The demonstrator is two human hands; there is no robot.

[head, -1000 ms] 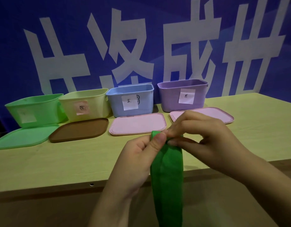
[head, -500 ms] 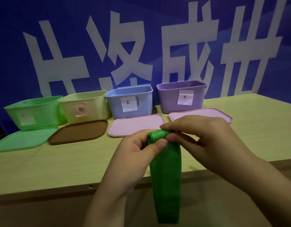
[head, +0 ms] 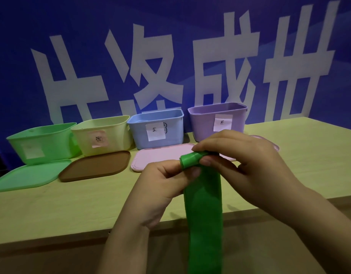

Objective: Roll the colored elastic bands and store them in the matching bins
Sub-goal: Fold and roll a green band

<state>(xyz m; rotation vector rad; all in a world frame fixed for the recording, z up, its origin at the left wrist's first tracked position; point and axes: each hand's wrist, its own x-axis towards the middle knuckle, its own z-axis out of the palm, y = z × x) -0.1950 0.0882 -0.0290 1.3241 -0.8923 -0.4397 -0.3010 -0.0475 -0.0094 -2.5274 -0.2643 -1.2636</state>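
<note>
Hands: left hand (head: 166, 180) and right hand (head: 244, 163) both pinch the top of a green elastic band (head: 203, 210), thumbs below and fingers curled over a small started roll (head: 191, 160). Both are held in the air above the near edge of the table (head: 309, 155), in front of the bins.

Progress, judged: rolling just begun. Only a few turns are wound; most of the band hangs unrolled. Storage not yet done. No other bands are visible loose; bin contents cannot be told from here.

Orientation: roll axis lies roughly left to right, tilted slightly up toward the right. Flat tail runs its long axis straight down, past the table edge and out of view at the bottom.

Destination: green bin (head: 42, 143), far left of the row, open, well apart from the hands. Beside it, in order: yellow bin (head: 103, 135), blue bin (head: 157, 125), purple bin (head: 216, 119). Lids lie flat in front.
</note>
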